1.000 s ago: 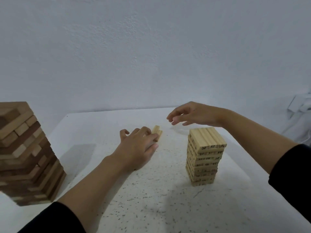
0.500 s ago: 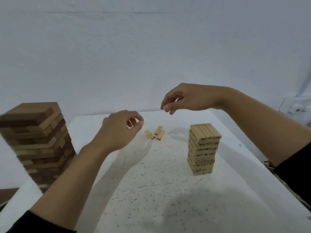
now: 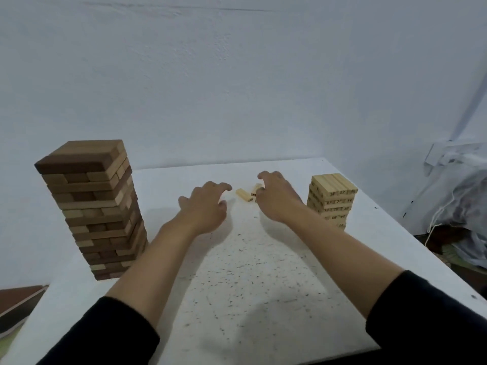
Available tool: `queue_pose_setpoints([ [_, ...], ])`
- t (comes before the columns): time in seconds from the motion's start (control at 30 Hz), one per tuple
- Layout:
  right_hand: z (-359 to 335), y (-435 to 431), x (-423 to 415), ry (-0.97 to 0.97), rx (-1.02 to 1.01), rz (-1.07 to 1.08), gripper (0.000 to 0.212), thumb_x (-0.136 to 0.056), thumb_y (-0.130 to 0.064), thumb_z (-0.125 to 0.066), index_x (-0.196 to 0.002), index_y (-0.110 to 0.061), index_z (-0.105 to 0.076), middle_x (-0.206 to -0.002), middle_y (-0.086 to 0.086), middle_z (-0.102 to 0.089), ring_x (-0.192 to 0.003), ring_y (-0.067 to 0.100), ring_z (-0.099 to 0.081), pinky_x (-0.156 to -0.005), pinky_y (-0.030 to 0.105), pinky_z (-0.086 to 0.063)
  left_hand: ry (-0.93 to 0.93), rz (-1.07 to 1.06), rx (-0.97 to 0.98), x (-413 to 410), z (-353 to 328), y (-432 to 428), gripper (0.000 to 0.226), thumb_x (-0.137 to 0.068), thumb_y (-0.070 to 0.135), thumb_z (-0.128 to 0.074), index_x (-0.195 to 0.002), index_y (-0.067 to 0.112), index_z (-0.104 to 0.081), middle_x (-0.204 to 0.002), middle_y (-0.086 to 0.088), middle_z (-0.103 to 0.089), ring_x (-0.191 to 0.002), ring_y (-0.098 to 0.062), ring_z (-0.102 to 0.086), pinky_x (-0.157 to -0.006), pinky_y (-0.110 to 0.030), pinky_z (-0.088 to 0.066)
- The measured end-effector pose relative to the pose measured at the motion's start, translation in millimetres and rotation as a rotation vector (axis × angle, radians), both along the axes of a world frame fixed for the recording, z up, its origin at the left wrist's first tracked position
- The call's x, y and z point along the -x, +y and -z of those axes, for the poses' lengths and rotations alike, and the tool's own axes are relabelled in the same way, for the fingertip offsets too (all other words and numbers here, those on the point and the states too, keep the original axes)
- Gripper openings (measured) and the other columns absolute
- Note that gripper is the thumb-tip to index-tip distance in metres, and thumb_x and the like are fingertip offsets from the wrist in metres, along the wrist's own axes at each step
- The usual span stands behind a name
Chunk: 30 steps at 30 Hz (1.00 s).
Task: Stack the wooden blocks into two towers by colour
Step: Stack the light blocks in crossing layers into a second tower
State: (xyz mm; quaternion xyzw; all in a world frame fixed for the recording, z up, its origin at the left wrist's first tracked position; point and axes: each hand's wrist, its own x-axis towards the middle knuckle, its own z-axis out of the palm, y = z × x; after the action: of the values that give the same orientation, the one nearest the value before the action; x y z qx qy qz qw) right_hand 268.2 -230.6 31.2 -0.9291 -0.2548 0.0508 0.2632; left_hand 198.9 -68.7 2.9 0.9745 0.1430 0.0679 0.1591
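Note:
A tall tower of brown and tan blocks [image 3: 96, 206] stands at the table's left edge. A shorter tower of pale numbered blocks [image 3: 332, 199] stands at the right. Loose pale blocks [image 3: 243, 194] lie on the white speckled table [image 3: 237, 272] near its far edge. My left hand [image 3: 205, 206] hovers just left of them, fingers spread and holding nothing. My right hand [image 3: 276, 196] reaches over the loose blocks from the right, its fingers bent down at them and covering part of the group; whether it grips one is hidden.
A pale wall rises right behind the table. Off the right edge lie a crumpled plastic bag [image 3: 463, 206] and a white box [image 3: 448, 154]. A brown board [image 3: 18, 299] shows below the table's left corner.
Both hands have dropped from mid-air to the loose pale blocks. The left hand's fingers have spread. The view has tilted, bringing the whole brown tower into sight.

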Motion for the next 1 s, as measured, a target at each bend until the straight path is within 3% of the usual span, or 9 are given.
queue_pose_setpoints([
  [0.2, 38, 15, -18, 0.005, 0.117, 0.027, 0.046, -0.096, -0.002, -0.035, -0.141, -0.009, -0.042, -0.152, 0.007, -0.035, -0.142, 0.027, -0.032, -0.110, 0.040, -0.035, 0.007, 0.134, 0.011, -23, 21, -8, 0.054, -0.104, 0.015, -0.029, -0.155, 0.035, -0.033, -0.165, 0.008, -0.029, -0.148, -0.024, -0.023, -0.110, -0.053, -0.018],
  [0.3, 51, 19, -23, 0.009, 0.197, 0.003, 0.058, -0.096, 0.003, -0.036, -0.152, -0.007, -0.031, -0.165, 0.006, -0.020, -0.156, 0.028, -0.006, -0.124, 0.047, -0.019, 0.004, 0.132, -0.047, -27, 29, -7, 0.058, -0.100, 0.013, -0.028, -0.152, 0.037, -0.036, -0.162, 0.011, -0.034, -0.146, -0.025, -0.025, -0.104, -0.054, -0.020],
  [0.4, 54, 23, -26, -0.002, 0.247, -0.029, 0.065, -0.097, 0.004, -0.036, -0.159, -0.005, -0.018, -0.170, 0.005, -0.007, -0.157, 0.027, 0.000, -0.126, 0.045, -0.008, -0.019, 0.130, -0.081, -27, 32, -5, 0.052, -0.101, 0.015, -0.028, -0.143, 0.040, -0.044, -0.154, 0.015, -0.045, -0.141, -0.025, -0.033, -0.096, -0.052, -0.020],
  [0.5, 50, 22, -21, -0.010, 0.174, -0.013, 0.057, -0.096, 0.006, -0.035, -0.153, 0.001, -0.029, -0.162, 0.014, -0.029, -0.150, 0.028, -0.025, -0.120, 0.038, -0.022, -0.098, 0.110, -0.055, -27, 33, -2, 0.042, -0.102, 0.019, -0.029, -0.129, 0.038, -0.057, -0.131, 0.015, -0.062, -0.131, -0.021, -0.044, -0.091, -0.049, -0.019],
  [0.57, 48, 21, -15, -0.023, 0.131, -0.001, 0.047, -0.096, 0.005, -0.034, -0.142, 0.002, -0.043, -0.147, 0.018, -0.047, -0.135, 0.031, -0.043, -0.102, 0.032, -0.035, -0.133, 0.103, -0.039, -24, 32, 0, 0.034, -0.103, 0.024, -0.031, -0.114, 0.036, -0.061, -0.105, 0.014, -0.066, -0.119, -0.019, -0.052, -0.088, -0.048, -0.020],
  [0.63, 50, 19, -8, -0.062, 0.131, -0.029, 0.039, -0.096, 0.003, -0.034, -0.132, 0.000, -0.050, -0.135, 0.018, -0.054, -0.120, 0.032, -0.051, -0.086, 0.029, -0.033, -0.143, 0.099, -0.060, -19, 32, 0, 0.027, -0.102, 0.028, -0.034, -0.105, 0.034, -0.060, -0.091, 0.015, -0.063, -0.108, -0.018, -0.054, -0.088, -0.047, -0.023],
  [0.73, 53, 16, 3, -0.131, 0.163, -0.102, 0.036, -0.095, 0.004, -0.035, -0.125, -0.005, -0.054, -0.126, 0.014, -0.059, -0.109, 0.030, -0.056, -0.081, 0.031, -0.039, -0.128, 0.088, -0.119, -9, 33, -3, 0.017, -0.101, 0.033, -0.039, -0.100, 0.033, -0.056, -0.084, 0.013, -0.063, -0.100, -0.016, -0.053, -0.087, -0.043, -0.021],
  [0.87, 56, 6, 17, -0.176, 0.197, -0.195, 0.042, -0.093, 0.005, -0.041, -0.125, -0.012, -0.062, -0.129, 0.007, -0.063, -0.110, 0.028, -0.063, -0.092, 0.040, -0.054, -0.150, 0.079, -0.157, 11, 31, -10, 0.019, -0.100, 0.034, -0.042, -0.089, 0.032, -0.058, -0.080, 0.011, -0.062, -0.088, -0.011, -0.056, -0.085, -0.040, -0.023],
  [1.0, 62, -11, 30, -0.222, 0.142, -0.348, 0.033, -0.091, 0.004, -0.045, -0.105, -0.013, -0.071, -0.105, 0.003, -0.065, -0.090, 0.025, -0.063, -0.078, 0.038, -0.055, -0.119, 0.098, -0.160, 42, 23, -14, 0.014, -0.098, 0.038, -0.051, -0.090, 0.034, -0.062, -0.088, 0.012, -0.060, -0.086, -0.009, -0.057, -0.078, -0.037, -0.019],
])
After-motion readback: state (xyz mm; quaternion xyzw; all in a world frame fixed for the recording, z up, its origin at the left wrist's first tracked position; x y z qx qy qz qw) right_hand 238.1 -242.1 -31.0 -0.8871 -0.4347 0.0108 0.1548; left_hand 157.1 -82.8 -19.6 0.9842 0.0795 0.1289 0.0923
